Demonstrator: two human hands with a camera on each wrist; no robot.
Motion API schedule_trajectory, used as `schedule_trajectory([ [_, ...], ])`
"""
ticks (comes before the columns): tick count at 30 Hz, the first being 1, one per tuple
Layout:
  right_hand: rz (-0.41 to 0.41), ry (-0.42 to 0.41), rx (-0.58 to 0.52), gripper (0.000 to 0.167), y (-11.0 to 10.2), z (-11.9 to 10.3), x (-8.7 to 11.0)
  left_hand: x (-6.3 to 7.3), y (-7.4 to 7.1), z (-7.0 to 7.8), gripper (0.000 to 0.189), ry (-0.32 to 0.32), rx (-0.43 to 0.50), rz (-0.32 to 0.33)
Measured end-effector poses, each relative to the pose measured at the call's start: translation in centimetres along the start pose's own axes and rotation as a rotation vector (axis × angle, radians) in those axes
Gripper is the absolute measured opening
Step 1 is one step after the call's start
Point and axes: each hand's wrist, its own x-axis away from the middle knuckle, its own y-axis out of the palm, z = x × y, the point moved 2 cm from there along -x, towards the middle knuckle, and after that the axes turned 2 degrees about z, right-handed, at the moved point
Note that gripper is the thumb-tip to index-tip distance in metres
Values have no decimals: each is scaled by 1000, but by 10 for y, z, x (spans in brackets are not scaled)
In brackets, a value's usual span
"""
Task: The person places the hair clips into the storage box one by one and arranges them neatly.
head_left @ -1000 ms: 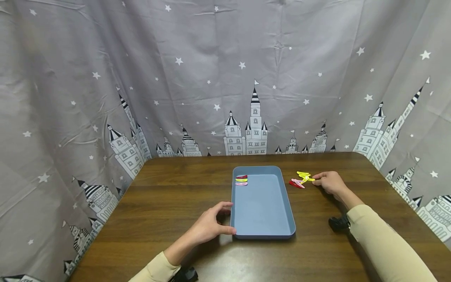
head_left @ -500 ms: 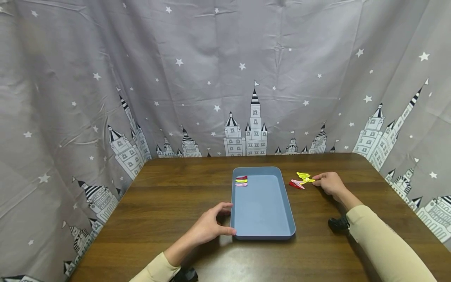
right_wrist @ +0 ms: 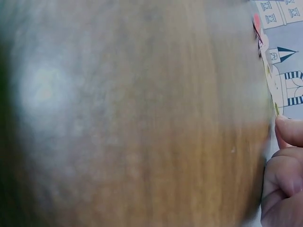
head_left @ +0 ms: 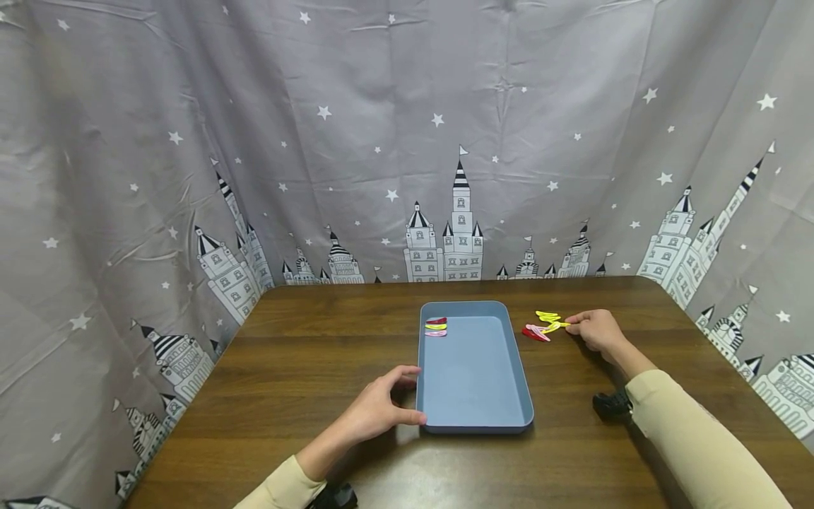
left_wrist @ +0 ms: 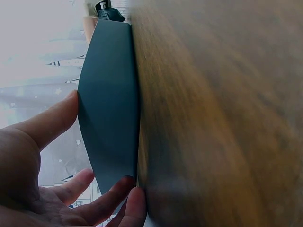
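Observation:
My right hand (head_left: 596, 330) is at the right of the tray, thumb and forefinger pinching the end of a yellow snap hair clip (head_left: 559, 325). That clip overlaps a small pile of other clips: a pink clip (head_left: 538, 330), a red clip (head_left: 533, 335) and more yellow (head_left: 547, 316) behind. In the right wrist view the yellow clip's tip (right_wrist: 277, 109) shows at the thumb. My left hand (head_left: 379, 406) rests against the left side of a blue-grey tray (head_left: 528, 396), thumb at the near corner. The left wrist view shows its fingers (left_wrist: 113, 194) spread along the tray wall.
Inside the tray's far left corner lie a dark red clip (head_left: 437, 320), a yellow clip (head_left: 435, 326) and a pink clip (head_left: 435, 334), in a column. A brown wooden table (head_left: 318, 353) carries everything. A grey castle-print curtain (head_left: 356, 141) hangs behind it.
The pinched yellow clip has shifted very slightly to the right with my right hand. My left hand and the tray have stayed in place.

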Motion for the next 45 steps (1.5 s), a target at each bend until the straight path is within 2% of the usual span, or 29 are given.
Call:
schedule_trajectory([
  [13, 29, 19, -28, 34, -7, -6, 3, 0, 0, 0, 80, 14, 19, -5],
  [21, 5, -8, -15, 38, -7, -11, 5, 0, 1, -2, 80, 11, 22, -4],
  [31, -19, -22, -91, 39, -3, -25, 5, 1, 0, -1, 80, 14, 27, -14],
  [45, -55, -43, -74, 36, 6, -49, 10, 0, 0, -1, 80, 15, 39, -14],
])
